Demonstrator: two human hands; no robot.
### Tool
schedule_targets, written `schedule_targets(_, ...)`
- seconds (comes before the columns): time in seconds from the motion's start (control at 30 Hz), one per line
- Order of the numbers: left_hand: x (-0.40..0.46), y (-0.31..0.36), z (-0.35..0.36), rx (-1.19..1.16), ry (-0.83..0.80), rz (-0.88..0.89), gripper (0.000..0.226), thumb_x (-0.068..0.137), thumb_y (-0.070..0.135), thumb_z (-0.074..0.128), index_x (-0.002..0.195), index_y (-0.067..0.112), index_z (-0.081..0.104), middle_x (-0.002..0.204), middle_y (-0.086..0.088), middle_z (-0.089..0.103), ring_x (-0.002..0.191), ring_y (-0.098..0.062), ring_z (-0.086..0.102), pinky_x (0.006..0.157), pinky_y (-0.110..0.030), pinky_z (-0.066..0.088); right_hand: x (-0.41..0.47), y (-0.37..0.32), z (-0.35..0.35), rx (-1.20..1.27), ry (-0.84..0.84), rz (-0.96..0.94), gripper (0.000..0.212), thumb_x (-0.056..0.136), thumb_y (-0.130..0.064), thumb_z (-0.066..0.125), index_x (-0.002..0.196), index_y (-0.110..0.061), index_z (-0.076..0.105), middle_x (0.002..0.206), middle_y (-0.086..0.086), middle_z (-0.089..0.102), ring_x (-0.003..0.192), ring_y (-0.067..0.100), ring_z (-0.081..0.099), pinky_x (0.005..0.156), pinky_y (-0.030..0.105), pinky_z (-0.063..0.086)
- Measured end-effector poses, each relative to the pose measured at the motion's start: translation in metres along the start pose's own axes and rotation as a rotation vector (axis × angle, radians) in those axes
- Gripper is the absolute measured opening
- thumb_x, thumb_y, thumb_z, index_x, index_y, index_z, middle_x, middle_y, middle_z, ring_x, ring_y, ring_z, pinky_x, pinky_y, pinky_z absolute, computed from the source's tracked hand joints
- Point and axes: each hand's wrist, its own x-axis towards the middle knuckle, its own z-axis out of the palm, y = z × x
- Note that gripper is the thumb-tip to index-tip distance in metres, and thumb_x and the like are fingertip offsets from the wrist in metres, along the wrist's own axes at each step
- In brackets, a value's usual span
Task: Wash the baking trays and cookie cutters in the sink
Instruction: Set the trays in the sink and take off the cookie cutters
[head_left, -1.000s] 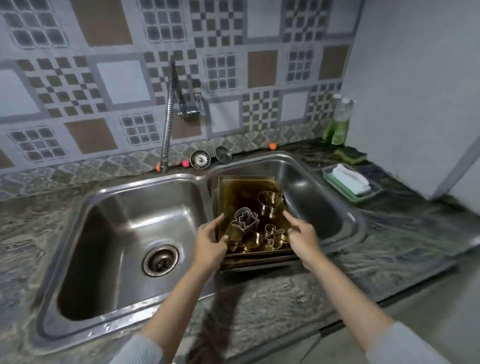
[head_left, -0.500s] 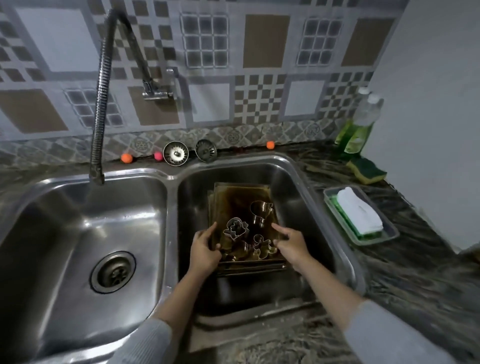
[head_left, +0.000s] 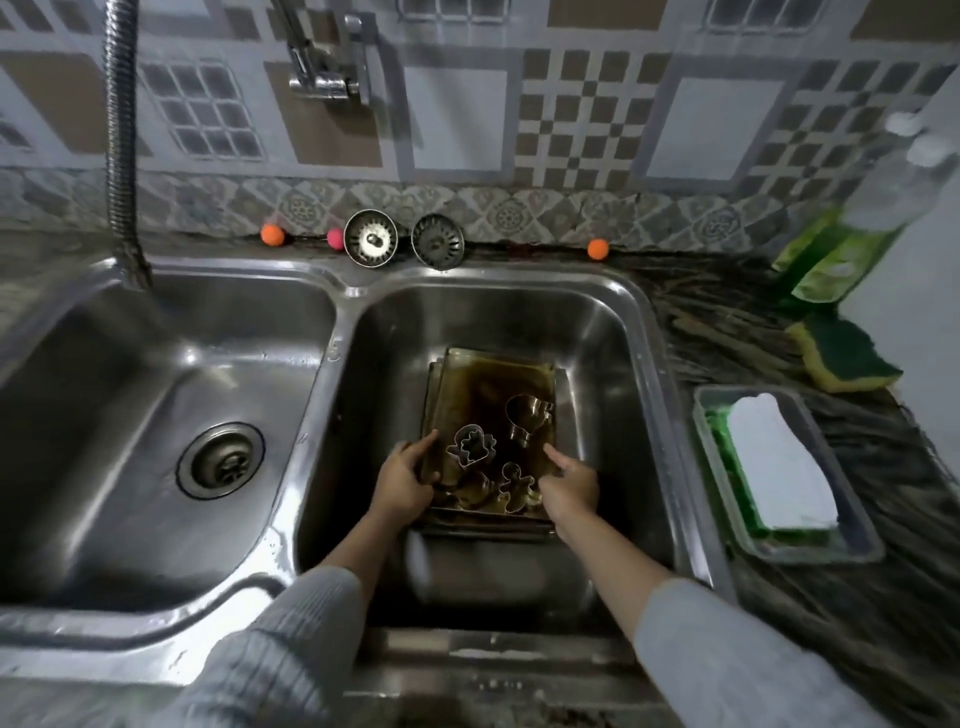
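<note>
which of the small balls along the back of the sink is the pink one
The pink ball, directly left of the left sink strainer and touching it. The two orange balls sit apart, one farther left and one well right of the strainers.

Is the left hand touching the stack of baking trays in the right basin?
Touching. The head view shows the left hand gripping the left edge of the baking trays, thumb over the rim and fingers curled beneath.
</note>
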Motion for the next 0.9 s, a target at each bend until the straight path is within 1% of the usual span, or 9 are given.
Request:
schedule_targets(0.1, 0.000, -0.005, 0.001, 0.095, -0.039, 0.011, 0.069, 0.075, -0.008, 0.063, 0.138, 0.015, 0.049, 0.127, -0.011, 0.050, 0.117, -0.024, 0.054, 0.091, -0.011, 0.036, -0.001, 0.005, 0.003, -0.026, 0.029, 0.024, 0.059, 0.083, 0.016, 0.049, 0.131, -0.016, 0.055, 0.138, 0.010, 0.051, 0.053, 0.006, 0.052, 0.037, 0.011, 0.040)
schedule_targets(0.23, 0.000, -0.005, -0.001, 0.157, -0.088, 0.001, 0.064, 0.080, -0.001, 0.059, 0.140, 0.017, 0.047, 0.133, -0.015, 0.050, 0.124, -0.028, 0.051, 0.104, -0.023, 0.035, -0.002, 0.001, 0.002, -0.084, 0.020, 0.016, 0.053, 0.082, 0.013, 0.051, 0.127, -0.013, 0.058, 0.136, 0.011, 0.053, 0.091, 0.018, 0.066, 0.057, 0.016, 0.050)
schedule_targets(0.27, -0.001, -0.002, -0.001, 0.158, -0.089, -0.008, 0.061, 0.083, 0.002, 0.059, 0.140, 0.018, 0.047, 0.134, -0.016, 0.048, 0.125, -0.028, 0.049, 0.105, -0.022, 0.033, -0.003, -0.002, 0.000, -0.121, 0.011, 0.009, 0.051, 0.081, 0.012, 0.053, 0.125, -0.013, 0.059, 0.131, 0.010, 0.057, 0.092, 0.017, 0.065, 0.062, 0.018, 0.051)
schedule_targets(0.4, -0.003, 0.006, -0.003, 0.145, -0.011, 0.038, 0.058, 0.084, 0.023, 0.067, 0.138, 0.016, 0.048, 0.135, -0.016, 0.044, 0.126, -0.028, 0.046, 0.105, -0.021, 0.031, -0.005, -0.011, -0.011, -0.281, 0.038, -0.194, 0.042, 0.080, 0.003, 0.062, 0.118, -0.015, 0.060, 0.112, 0.004, 0.060, 0.071, 0.000, 0.050, 0.051, 0.009, 0.035)
schedule_targets(0.5, -0.004, 0.013, -0.008, 0.209, -0.090, 0.154, 0.069, 0.077, 0.039, 0.074, 0.139, 0.022, 0.047, 0.146, -0.005, 0.035, 0.136, -0.024, 0.030, 0.110, -0.033, 0.028, -0.002, -0.013, -0.016, -0.472, -0.097, -0.443, 0.048, 0.078, -0.009, 0.073, 0.120, -0.024, 0.056, 0.130, -0.002, 0.051, 0.109, 0.015, 0.053, 0.080, 0.025, 0.051)
schedule_targets(0.53, -0.003, 0.016, -0.009, 0.257, -0.137, 0.198, 0.075, 0.075, 0.043, 0.076, 0.139, 0.024, 0.045, 0.148, -0.003, 0.034, 0.137, -0.024, 0.027, 0.111, -0.036, 0.028, 0.000, -0.014, -0.017, -0.553, -0.183, -0.486, 0.056, 0.076, -0.012, 0.075, 0.125, -0.026, 0.054, 0.135, -0.004, 0.047, 0.121, 0.018, 0.048, 0.093, 0.036, 0.049)
schedule_targets(0.6, -0.002, 0.020, -0.006, 0.343, -0.225, 0.252, 0.082, 0.070, 0.044, 0.080, 0.141, 0.025, 0.043, 0.150, 0.000, 0.032, 0.137, -0.025, 0.025, 0.112, -0.039, 0.028, 0.003, -0.017, -0.019, -0.725, -0.329, -0.504, 0.072, 0.073, -0.016, 0.079, 0.136, -0.028, 0.045, 0.146, -0.005, 0.035, 0.135, 0.020, 0.035, 0.109, 0.042, 0.036)
schedule_targets(0.7, 0.000, 0.021, 0.003, 0.442, -0.284, 0.244, 0.079, 0.070, 0.040, 0.080, 0.139, 0.026, 0.045, 0.152, 0.003, 0.030, 0.134, -0.024, 0.025, 0.110, -0.041, 0.033, 0.006, -0.018, -0.019, -0.888, -0.382, -0.526, 0.079, 0.074, -0.021, 0.079, 0.142, -0.029, 0.039, 0.148, -0.005, 0.033, 0.135, 0.020, 0.034, 0.107, 0.035, 0.033)
schedule_targets(0.9, 0.003, 0.026, 0.010, 0.553, -0.212, 0.246, 0.042, 0.080, 0.032, 0.072, 0.120, 0.025, 0.064, 0.145, 0.007, 0.035, 0.125, -0.022, 0.033, 0.094, -0.036, 0.043, 0.013, -0.013, -0.016, -0.995, -0.361, -0.626, 0.064, 0.073, -0.025, 0.079, 0.130, -0.032, 0.051, 0.128, -0.006, 0.048, 0.107, 0.014, 0.054, 0.087, 0.031, 0.048)
